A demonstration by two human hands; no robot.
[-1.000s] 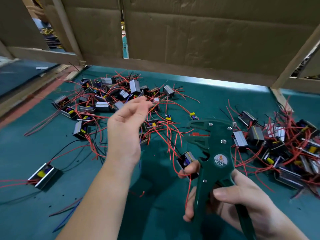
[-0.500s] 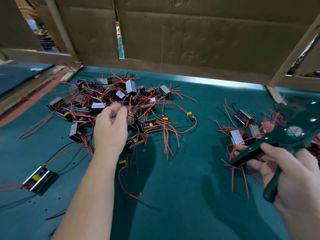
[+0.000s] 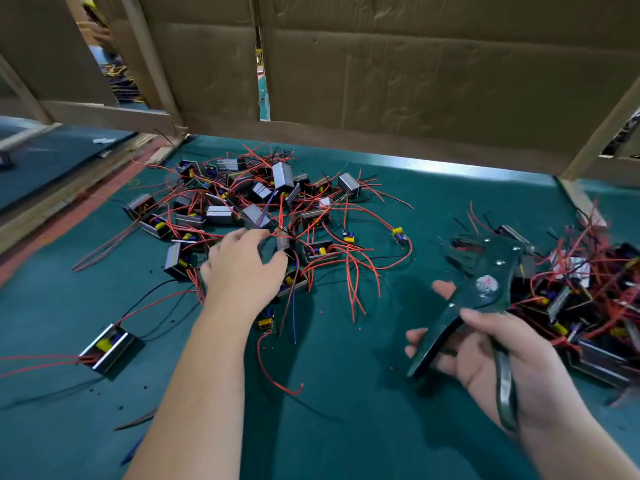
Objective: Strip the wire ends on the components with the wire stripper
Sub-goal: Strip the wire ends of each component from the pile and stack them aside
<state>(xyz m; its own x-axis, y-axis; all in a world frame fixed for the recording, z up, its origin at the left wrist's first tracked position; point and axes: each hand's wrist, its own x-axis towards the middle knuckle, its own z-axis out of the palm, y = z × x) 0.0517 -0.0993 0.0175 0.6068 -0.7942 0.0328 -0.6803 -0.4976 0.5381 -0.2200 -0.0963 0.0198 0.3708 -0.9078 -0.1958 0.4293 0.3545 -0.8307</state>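
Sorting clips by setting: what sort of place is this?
Probably an electronics assembly bench: heaps of wired components on green matting, a wire stripper in the right hand, cardboard partitions.

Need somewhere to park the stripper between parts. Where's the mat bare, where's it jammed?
Bare green mat: near edge between left hand and right hand; also the gap beyond the wire stripper, mid-mat. Crowded: left component pile around the left hand, right component pile at the right edge.

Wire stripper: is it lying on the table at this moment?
No, the right hand grips the wire stripper by its handles, held above the table.
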